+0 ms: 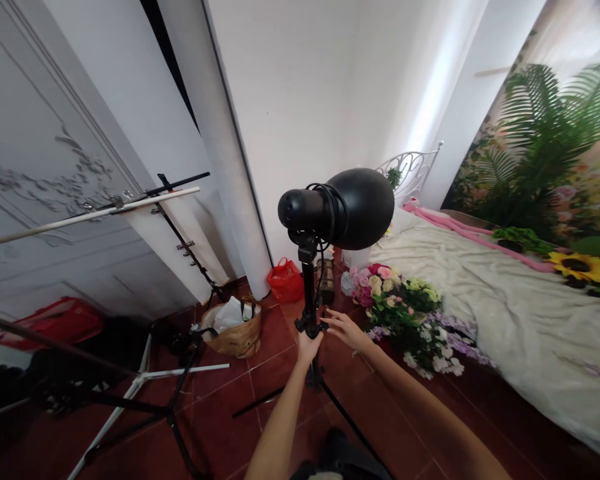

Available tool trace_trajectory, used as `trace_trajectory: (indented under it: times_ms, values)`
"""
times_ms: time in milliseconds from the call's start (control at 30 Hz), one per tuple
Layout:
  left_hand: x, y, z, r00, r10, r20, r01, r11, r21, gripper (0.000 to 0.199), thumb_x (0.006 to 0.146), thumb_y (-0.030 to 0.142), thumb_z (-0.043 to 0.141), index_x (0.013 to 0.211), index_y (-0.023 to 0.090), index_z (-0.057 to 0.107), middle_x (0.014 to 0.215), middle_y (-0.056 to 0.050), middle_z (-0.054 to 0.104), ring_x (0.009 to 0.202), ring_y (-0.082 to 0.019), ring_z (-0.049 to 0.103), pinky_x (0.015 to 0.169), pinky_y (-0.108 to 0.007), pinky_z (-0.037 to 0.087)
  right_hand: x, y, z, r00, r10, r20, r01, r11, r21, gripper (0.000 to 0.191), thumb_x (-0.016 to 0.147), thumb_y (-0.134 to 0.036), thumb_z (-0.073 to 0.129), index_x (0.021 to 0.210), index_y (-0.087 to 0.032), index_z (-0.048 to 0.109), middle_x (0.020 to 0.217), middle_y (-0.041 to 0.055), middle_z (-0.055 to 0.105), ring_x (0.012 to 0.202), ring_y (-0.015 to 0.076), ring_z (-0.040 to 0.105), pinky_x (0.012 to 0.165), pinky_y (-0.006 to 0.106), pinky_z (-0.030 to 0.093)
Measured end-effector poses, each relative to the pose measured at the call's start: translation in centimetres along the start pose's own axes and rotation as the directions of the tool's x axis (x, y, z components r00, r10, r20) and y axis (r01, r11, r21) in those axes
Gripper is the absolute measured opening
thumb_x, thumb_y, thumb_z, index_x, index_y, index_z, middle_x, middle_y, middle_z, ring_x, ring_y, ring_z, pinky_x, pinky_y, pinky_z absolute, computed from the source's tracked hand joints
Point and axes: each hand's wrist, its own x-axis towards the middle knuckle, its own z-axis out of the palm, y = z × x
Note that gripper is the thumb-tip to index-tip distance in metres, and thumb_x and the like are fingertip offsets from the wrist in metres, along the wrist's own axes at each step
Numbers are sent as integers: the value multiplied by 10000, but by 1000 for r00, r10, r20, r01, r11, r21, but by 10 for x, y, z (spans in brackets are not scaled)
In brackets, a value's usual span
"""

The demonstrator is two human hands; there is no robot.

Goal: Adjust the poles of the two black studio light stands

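Note:
A black studio lamp (360, 208) with a wide reflector is mounted on top of a black light stand (309, 290). Its cable (336, 210) is coiled around the lamp's neck. My left hand (310, 345) is wrapped round the stand's column just below a clamp collar with knobs (311, 327). Beside that collar, on its right, is my right hand (347, 330), its fingers stretched toward a knob; whether the fingertips touch it I cannot tell. The stand's legs (347, 420) spread over the floor in front of my feet.
Artificial flowers (395, 300) lie on the right beside a bed with a pale cover (505, 313). A red bag (285, 280) and a wicker basket (237, 337) stand behind the stand. At left are a white tripod leg (115, 420) and a backdrop pole (90, 215). Red tiles cover the floor.

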Motion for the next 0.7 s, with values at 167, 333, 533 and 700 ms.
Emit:
trace_trajectory:
  times_ms: [167,333,533,700]
  values:
    - [3,-9,-1,998,43,43,-44,999,29,185,593,176,697,765,144,640,822,-84,697,849,-220,649,852,-395,492,7,3,-6,996,-71,50,72,997,-20,375,852,-313,571,1224,-349,549,1347,38,488,1163,207,518,982,407,431]
    - [4,-13,0,998,47,32,-48,998,30,156,605,158,674,758,151,642,826,-81,694,855,-213,645,871,-398,486,4,4,2,995,-90,33,90,996,5,371,880,-318,517,1251,-320,526,1307,53,525,1156,207,519,983,417,431]
    - [5,-16,1,999,33,38,-33,999,13,147,597,169,683,736,150,639,789,-70,693,828,-208,649,856,-399,494,0,-1,19,995,6,-99,4,995,104,281,898,-341,461,1136,-276,593,1212,75,574,1137,216,513,971,425,428]
    - [6,-21,0,997,57,49,-60,997,45,135,620,181,660,750,151,635,790,-68,691,778,-198,649,788,-362,515,4,-5,35,956,195,-217,-154,969,193,301,896,-441,424,840,-216,615,894,66,619,897,202,557,865,371,446]
